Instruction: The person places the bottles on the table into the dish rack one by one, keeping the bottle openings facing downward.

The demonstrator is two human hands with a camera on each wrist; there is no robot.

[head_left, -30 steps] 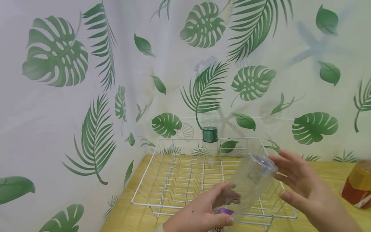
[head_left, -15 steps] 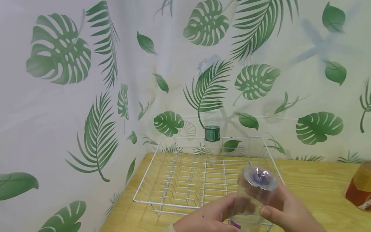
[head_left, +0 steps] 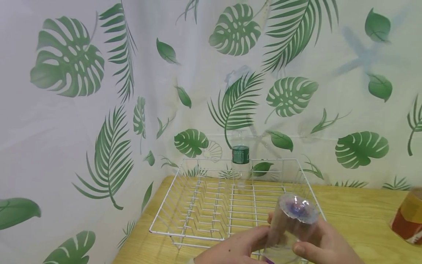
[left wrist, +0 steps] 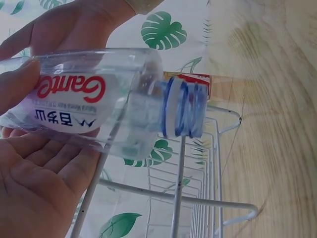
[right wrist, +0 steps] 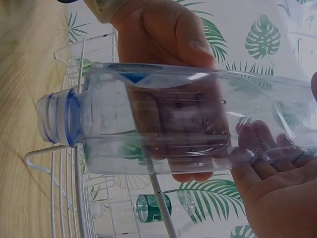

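Observation:
A clear plastic bottle (head_left: 298, 211) is held neck-down in front of me, its base toward my eyes. My right hand (head_left: 329, 240) grips it near the base, thumb on the near side. Lower down on the other side, my left hand (head_left: 239, 245) holds it, with its fingers partly hidden behind the plastic. In the left wrist view the bottle's printed label (left wrist: 74, 96) faces the camera, and the blue-ringed neck (left wrist: 183, 109) has no cap. The right wrist view shows fingers through the bottle (right wrist: 109, 119) wall. The neck is out of sight in the head view.
A white wire dish rack (head_left: 184, 235) stands on the wooden table (head_left: 356, 216) behind the hands. At its back is a clear bottle with a green label (head_left: 240, 154), upside down. A red and amber container (head_left: 408, 216) stands at the right. Leaf-print sheeting (head_left: 306, 121) surrounds the table.
My right hand, earlier open beside the bottle, has closed around it near the base. The bottle has moved slightly lower and its base has turned more toward my eyes.

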